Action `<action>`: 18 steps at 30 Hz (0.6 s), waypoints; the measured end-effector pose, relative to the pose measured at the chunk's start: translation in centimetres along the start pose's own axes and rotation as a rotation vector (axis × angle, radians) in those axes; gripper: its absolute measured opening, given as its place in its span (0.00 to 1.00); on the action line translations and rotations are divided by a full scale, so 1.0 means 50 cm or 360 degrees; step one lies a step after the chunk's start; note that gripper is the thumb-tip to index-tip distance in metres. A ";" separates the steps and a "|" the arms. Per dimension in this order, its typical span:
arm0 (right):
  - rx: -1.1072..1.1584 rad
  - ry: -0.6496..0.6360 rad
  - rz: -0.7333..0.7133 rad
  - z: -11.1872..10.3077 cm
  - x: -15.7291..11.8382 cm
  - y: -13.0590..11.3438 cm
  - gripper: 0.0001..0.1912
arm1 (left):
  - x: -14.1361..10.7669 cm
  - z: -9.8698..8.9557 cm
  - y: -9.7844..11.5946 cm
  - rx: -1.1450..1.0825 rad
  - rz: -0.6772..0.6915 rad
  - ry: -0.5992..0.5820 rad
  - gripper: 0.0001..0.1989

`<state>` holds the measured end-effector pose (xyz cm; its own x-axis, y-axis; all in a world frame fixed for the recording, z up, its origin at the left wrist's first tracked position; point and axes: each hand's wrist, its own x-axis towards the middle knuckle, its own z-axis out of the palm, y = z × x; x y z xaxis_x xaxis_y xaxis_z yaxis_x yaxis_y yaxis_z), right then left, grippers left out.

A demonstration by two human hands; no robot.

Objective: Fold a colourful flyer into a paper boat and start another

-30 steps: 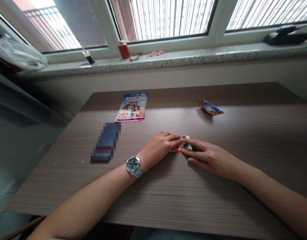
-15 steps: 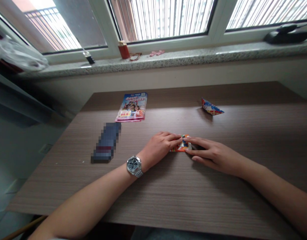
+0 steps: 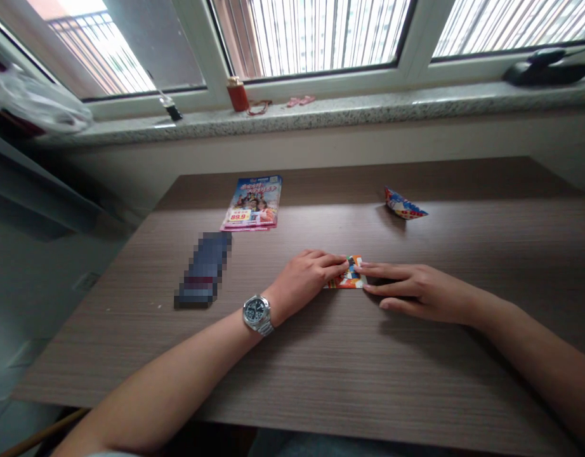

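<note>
A small folded paper [image 3: 352, 279], printed in orange, white, green and blue, lies flat on the wooden table. My left hand [image 3: 309, 276] covers its left part, fingers together and holding it down. A silver watch is on that wrist. From the other side, my right hand [image 3: 416, 292] reaches over with fingers stretched out and apart; the fingertips touch the paper's right edge. Farther back on the right, a folded paper piece [image 3: 401, 204] in blue, red and white stands on the table with pointed ends.
A stack of printed flyers [image 3: 253, 203] lies at the table's back left. In front of it is a dark blurred-out rectangular object [image 3: 204, 270]. Behind the table, the granite windowsill [image 3: 340, 117] bears a red bottle-like item [image 3: 238, 95] and a black device [image 3: 544, 68].
My right hand has slid a little to the right, uncovering more of the paper's right side. My left hand stays in place on the paper.
</note>
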<state>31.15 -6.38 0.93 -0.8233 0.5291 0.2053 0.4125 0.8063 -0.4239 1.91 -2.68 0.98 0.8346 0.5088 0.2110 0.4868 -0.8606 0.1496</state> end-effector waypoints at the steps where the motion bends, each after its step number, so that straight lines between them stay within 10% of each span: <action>1: -0.0013 -0.0010 -0.0003 -0.001 0.000 0.001 0.22 | 0.000 0.000 0.000 -0.0002 0.0000 0.0005 0.17; 18: -0.0426 0.0386 0.0450 0.054 0.045 -0.032 0.22 | 0.002 0.000 0.002 0.0022 0.0014 0.0018 0.16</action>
<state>27.60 -7.18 -0.31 -0.5619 0.7592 0.3284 0.7205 0.6442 -0.2567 2.03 -2.72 1.00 0.8360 0.5013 0.2233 0.4830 -0.8653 0.1345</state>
